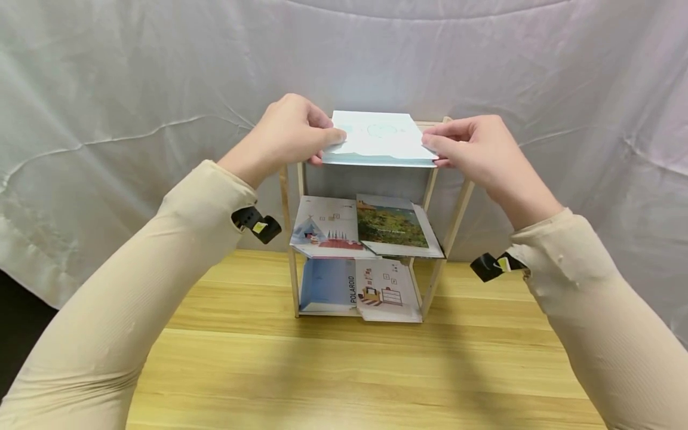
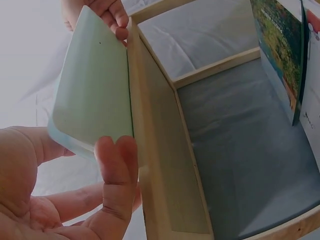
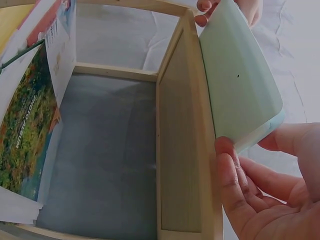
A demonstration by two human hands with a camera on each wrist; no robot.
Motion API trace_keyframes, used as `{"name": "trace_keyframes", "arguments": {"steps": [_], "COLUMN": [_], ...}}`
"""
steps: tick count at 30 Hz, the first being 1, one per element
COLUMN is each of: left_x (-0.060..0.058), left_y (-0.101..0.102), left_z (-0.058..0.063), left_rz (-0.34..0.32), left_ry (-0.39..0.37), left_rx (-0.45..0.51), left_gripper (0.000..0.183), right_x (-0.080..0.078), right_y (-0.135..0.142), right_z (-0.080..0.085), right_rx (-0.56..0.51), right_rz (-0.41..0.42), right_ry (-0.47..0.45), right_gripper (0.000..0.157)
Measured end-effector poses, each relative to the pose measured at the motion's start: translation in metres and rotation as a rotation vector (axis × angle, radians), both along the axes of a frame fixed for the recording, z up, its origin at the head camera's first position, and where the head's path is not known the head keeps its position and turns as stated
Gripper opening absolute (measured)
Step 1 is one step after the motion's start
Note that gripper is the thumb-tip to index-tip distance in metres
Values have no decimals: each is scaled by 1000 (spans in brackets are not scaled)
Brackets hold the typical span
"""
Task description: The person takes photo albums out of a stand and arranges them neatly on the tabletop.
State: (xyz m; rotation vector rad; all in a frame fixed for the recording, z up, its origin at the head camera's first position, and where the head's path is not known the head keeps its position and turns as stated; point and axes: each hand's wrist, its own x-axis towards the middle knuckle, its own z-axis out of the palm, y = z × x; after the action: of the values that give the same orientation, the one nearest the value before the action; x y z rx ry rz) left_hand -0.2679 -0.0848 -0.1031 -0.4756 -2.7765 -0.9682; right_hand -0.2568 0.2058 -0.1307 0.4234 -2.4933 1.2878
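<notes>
My left hand (image 1: 301, 128) and right hand (image 1: 475, 140) hold a flat, book-like block (image 1: 381, 143) by its two short ends. In the head view its top is white with faint print, with a pale blue front edge. From the wrist views its underside (image 2: 92, 87) is smooth pale green with rounded corners. Each thumb lies on top, and the fingers curl below. The block is at the top of a small wooden rack (image 1: 292, 286), right along the rail of the top shelf (image 3: 205, 100).
On the middle shelf lie a white booklet with a tent picture (image 1: 328, 224) and a photo album (image 1: 395, 227) with a foliage cover. The bottom shelf holds a blue Polaroid booklet (image 1: 325, 283) and a white illustrated one (image 1: 389, 295). A grey curtain (image 1: 161, 71) hangs behind the wooden table (image 1: 349, 364).
</notes>
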Motion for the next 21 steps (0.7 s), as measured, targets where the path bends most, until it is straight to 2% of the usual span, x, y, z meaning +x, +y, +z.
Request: {"name": "trace_keyframes", "arguments": {"steps": [6,14,21], "left_x": [-3,3,6], "left_y": [0,2,1], "left_z": [2,2,0], "left_rz": [-13,-21,-31], "left_ry": [-41,-77,-119], "left_rx": [23,80,136], "left_gripper": [41,45,54], "right_x": [-1,1,-3], "right_y": [1,5,9], "right_z": [0,-1,-3], "right_rx": [-19,-62,-105], "right_rz": [11,22,49], "right_ry": [-1,-22,-87], "right_gripper": [43,42,45]}}
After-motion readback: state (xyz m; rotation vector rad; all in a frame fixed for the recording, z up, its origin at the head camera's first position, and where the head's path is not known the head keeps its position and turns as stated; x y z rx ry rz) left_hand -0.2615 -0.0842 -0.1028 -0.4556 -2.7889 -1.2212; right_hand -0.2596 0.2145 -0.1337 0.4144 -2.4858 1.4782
